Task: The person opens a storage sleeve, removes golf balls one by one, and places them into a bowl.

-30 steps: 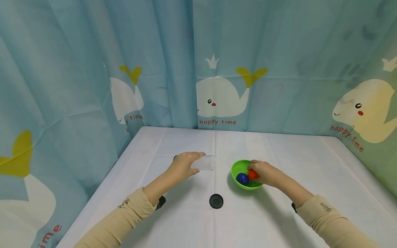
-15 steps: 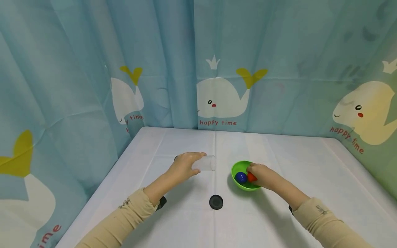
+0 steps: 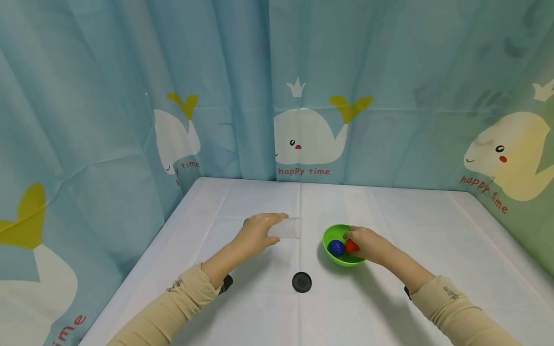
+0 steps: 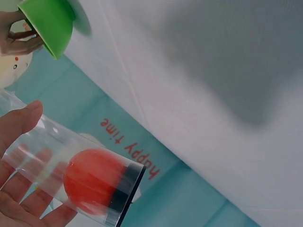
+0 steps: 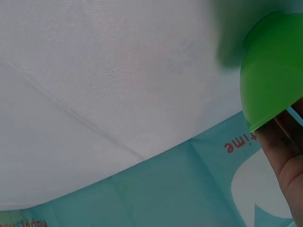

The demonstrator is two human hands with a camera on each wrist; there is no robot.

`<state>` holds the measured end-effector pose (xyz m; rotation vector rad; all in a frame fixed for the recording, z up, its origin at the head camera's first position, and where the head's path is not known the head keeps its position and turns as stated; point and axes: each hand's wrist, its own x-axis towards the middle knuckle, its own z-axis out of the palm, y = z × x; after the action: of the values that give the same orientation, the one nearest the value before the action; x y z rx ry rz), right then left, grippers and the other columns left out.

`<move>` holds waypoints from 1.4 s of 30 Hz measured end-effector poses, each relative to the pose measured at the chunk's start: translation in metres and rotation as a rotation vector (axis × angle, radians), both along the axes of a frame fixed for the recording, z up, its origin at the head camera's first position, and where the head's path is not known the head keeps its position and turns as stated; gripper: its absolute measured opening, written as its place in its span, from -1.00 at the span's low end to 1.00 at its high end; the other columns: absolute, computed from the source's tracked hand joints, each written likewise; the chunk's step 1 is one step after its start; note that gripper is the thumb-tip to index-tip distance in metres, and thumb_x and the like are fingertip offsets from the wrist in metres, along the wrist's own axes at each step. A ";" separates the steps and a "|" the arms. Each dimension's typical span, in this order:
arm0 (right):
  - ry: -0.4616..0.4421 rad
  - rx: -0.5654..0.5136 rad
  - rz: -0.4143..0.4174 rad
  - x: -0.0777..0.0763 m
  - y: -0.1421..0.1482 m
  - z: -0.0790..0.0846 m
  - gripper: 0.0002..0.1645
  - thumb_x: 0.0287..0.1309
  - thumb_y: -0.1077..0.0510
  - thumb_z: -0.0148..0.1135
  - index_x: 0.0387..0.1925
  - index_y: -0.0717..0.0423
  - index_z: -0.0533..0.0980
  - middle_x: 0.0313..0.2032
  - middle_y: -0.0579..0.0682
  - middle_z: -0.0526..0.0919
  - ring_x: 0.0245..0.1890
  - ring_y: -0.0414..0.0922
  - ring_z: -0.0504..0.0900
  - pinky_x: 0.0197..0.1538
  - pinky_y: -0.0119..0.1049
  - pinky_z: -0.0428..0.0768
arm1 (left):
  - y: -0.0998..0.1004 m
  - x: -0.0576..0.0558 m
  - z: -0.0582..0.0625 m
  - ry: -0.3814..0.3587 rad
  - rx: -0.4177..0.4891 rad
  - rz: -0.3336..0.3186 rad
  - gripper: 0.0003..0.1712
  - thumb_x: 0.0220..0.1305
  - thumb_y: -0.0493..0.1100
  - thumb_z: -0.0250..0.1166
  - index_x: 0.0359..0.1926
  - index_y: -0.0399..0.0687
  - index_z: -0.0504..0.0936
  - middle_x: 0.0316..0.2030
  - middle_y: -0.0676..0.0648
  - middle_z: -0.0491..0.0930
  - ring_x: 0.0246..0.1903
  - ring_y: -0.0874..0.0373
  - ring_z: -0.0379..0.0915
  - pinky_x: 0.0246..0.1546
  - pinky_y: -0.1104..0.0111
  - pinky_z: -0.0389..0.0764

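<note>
My left hand [image 3: 257, 231] grips a clear plastic tube [image 3: 289, 228], held on its side above the table with the open end facing right. In the left wrist view, a red ball [image 4: 94, 180] lies inside the tube against its black end cap [image 4: 127, 194]. My right hand [image 3: 371, 245] reaches into a green bowl [image 3: 346, 263], its fingers curled round an orange-red ball [image 3: 351, 246], which they partly cover. Beside that ball, in the same bowl, lies a dark blue ball [image 3: 336, 248]. In the right wrist view the bowl wall hides the fingertips.
A round black cap [image 3: 301, 282] lies flat on the white-covered table [image 3: 259, 307], nearer to me than the bowl and tube. Blue curtains [image 3: 242, 96] with whale prints hang round the table's back and sides.
My right hand and the orange-red ball have shifted slightly left within the bowl, and the blue ball has rolled a little left. The left hand holds the tube in the same place.
</note>
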<state>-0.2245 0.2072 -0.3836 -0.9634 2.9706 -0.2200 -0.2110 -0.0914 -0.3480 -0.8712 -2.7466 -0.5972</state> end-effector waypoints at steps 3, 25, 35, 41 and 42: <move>-0.015 -0.018 -0.011 0.001 0.001 0.004 -0.63 -0.18 0.34 0.46 -0.23 0.34 0.59 -0.27 0.14 0.62 -0.31 -0.02 0.62 -0.19 -0.18 0.65 | 0.000 0.000 0.001 0.001 0.001 0.004 -0.35 -0.06 -0.31 0.46 0.15 -0.12 0.53 0.08 -0.15 0.58 0.08 -0.09 0.51 0.06 0.11 0.53; -0.208 -0.577 -0.191 0.012 -0.005 0.012 -0.67 0.21 0.24 0.16 -0.08 0.42 0.52 -0.19 0.26 0.66 -0.23 0.05 0.65 -0.14 -0.20 0.65 | 0.002 0.000 0.003 0.025 -0.022 -0.005 -0.35 -0.05 -0.30 0.47 0.15 -0.12 0.53 0.08 -0.14 0.58 0.07 -0.09 0.52 0.02 0.11 0.56; -0.774 -1.171 -0.364 0.022 -0.020 0.021 -0.41 0.37 0.13 -0.04 0.22 0.53 0.21 -0.15 0.00 0.58 -0.21 -0.23 0.65 -0.04 -0.33 0.63 | 0.007 -0.002 0.005 0.051 -0.036 -0.018 -0.35 -0.06 -0.29 0.48 0.14 -0.08 0.53 0.03 -0.14 0.61 0.01 -0.11 0.55 -0.05 0.09 0.58; -1.085 -1.420 -0.371 0.029 -0.031 0.027 -0.63 0.39 0.15 -0.08 0.08 0.29 0.41 -0.20 0.00 0.58 -0.15 -0.17 0.64 0.03 -0.33 0.60 | 0.011 -0.002 0.007 0.082 -0.057 -0.027 -0.34 -0.08 -0.29 0.49 0.13 -0.09 0.54 0.00 -0.13 0.62 -0.01 -0.08 0.56 -0.04 0.07 0.58; -1.117 -1.444 -0.372 0.030 -0.033 0.028 -0.67 0.38 0.16 -0.08 0.04 0.27 0.42 -0.21 0.01 0.58 -0.15 -0.15 0.64 0.04 -0.32 0.59 | 0.012 -0.002 0.008 0.085 -0.061 -0.030 -0.34 -0.08 -0.29 0.49 0.13 -0.09 0.54 0.00 -0.13 0.62 -0.01 -0.08 0.56 -0.04 0.07 0.57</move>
<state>-0.1941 0.1747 -0.3556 -0.0035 1.5433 -2.1188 -0.2131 -0.0796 -0.3402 -0.9310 -2.6921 -0.4728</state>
